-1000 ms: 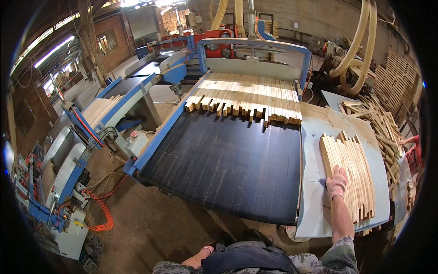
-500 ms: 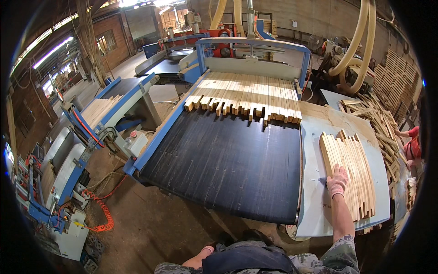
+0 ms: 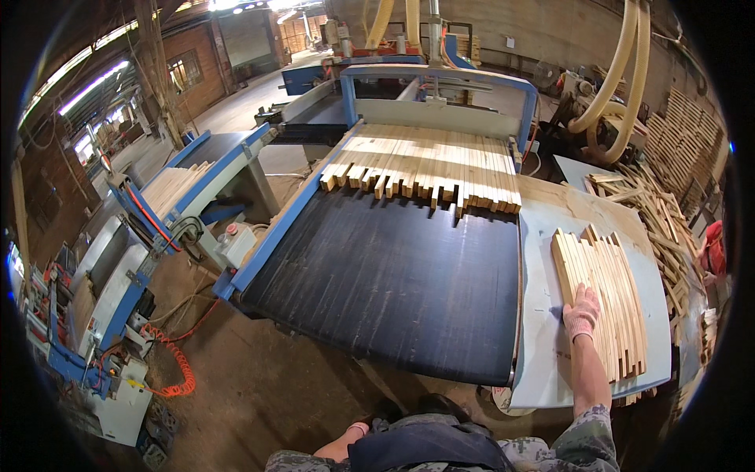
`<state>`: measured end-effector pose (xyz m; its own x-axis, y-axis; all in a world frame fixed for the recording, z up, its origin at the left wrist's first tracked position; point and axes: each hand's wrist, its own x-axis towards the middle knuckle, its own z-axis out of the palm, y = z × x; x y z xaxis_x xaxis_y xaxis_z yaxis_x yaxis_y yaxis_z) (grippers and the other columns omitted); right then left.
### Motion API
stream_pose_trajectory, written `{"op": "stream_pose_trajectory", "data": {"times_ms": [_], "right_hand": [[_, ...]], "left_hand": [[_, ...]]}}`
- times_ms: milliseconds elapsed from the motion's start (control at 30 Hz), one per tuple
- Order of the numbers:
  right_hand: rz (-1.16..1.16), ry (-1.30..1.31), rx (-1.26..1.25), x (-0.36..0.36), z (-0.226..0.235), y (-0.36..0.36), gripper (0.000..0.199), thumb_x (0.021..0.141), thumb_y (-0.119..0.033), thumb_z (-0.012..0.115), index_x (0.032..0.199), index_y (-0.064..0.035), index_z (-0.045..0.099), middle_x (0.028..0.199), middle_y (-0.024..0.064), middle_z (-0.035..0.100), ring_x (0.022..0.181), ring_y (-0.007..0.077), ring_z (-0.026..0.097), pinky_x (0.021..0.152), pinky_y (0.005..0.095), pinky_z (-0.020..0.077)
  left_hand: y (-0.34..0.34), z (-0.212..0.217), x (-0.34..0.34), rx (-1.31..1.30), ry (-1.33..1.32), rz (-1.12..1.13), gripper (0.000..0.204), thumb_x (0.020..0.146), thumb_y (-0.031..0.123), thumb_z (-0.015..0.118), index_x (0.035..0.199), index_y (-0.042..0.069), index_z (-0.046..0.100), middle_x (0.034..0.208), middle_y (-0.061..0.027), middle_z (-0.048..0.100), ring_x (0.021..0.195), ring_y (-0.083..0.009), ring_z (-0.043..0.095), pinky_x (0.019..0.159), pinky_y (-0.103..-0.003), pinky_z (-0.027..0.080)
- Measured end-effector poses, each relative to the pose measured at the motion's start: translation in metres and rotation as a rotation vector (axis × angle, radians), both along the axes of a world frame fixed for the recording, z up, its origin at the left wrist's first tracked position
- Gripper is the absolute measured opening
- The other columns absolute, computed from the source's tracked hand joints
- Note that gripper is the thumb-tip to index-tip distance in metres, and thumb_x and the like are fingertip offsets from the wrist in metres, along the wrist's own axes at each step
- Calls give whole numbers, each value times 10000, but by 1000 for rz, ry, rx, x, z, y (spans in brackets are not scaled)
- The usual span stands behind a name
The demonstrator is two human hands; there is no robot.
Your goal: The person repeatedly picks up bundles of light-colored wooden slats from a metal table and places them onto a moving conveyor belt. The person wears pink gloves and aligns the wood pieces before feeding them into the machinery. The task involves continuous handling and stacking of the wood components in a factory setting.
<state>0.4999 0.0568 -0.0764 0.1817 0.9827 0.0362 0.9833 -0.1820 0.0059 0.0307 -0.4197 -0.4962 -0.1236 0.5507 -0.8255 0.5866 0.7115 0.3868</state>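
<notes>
right fingers: your right hand [image 3: 582, 312] is gloved, palm down, fingers close together and laid flat on the near left part of the slat stack [image 3: 602, 303]. Pressing, not pinching.
right forearm: bare, comes up from the lower edge of the picture, over the near edge of the side table [image 3: 543, 346].
left hand: your left hand [image 3: 358, 429] shows only as a gloved tip at the bottom edge, by your waist. Can't tell how its fingers are set. Touching nothing I can make out.
slat stack: pale wooden slats lying side by side, long axis running away from you, slightly fanned at the far end. Sits on the right half of the side table, near its right edge.
side table: grey sheet top, butts against the right edge of the conveyor belt [image 3: 393, 275].
conveyor belt: black, ribbed, blue side rail on the left. Near half is bare.
slat row: second batch of slats [image 3: 429, 161] across the far end of the belt, ends ragged, just out of the blue machine frame [image 3: 440, 79].
right of table: loose offcut pile [image 3: 657, 212] past the right edge, well apart from your hand.
co-worker: a person in red [image 3: 714, 248] at the far right rim, mostly cut off.
floor left: orange coiled hose [image 3: 177, 366] beside blue machinery.
</notes>
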Motion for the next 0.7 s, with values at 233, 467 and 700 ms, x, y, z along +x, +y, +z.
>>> {"op": "stream_pose_trajectory", "data": {"times_ms": [233,467,700], "right_hand": [[-19,-16,-35,1,1,1,887,950,-353,755,1701,-108,352,1731,202,376,1606,348,347,1335,414,270],[-17,-39,-70,1,0,3,920,962,-372,741,1728,-125,295,1758,182,342,1623,337,322,1336,416,262],[0,-68,-45,3,-6,9,905,952,-381,754,1711,-124,333,1700,186,414,1577,349,384,1316,433,297]], "left_hand": [[-2,-1,0,13,27,12,380,1061,339,565,1355,130,684,1433,-81,659,1335,-284,613,1060,-433,480],[-4,-2,1,20,63,36,318,1052,295,595,1272,114,737,1356,-80,714,1265,-287,667,1002,-438,516],[-5,2,-19,42,366,-31,268,1044,251,625,1189,98,790,1278,-79,768,1195,-290,721,944,-443,551]]}}
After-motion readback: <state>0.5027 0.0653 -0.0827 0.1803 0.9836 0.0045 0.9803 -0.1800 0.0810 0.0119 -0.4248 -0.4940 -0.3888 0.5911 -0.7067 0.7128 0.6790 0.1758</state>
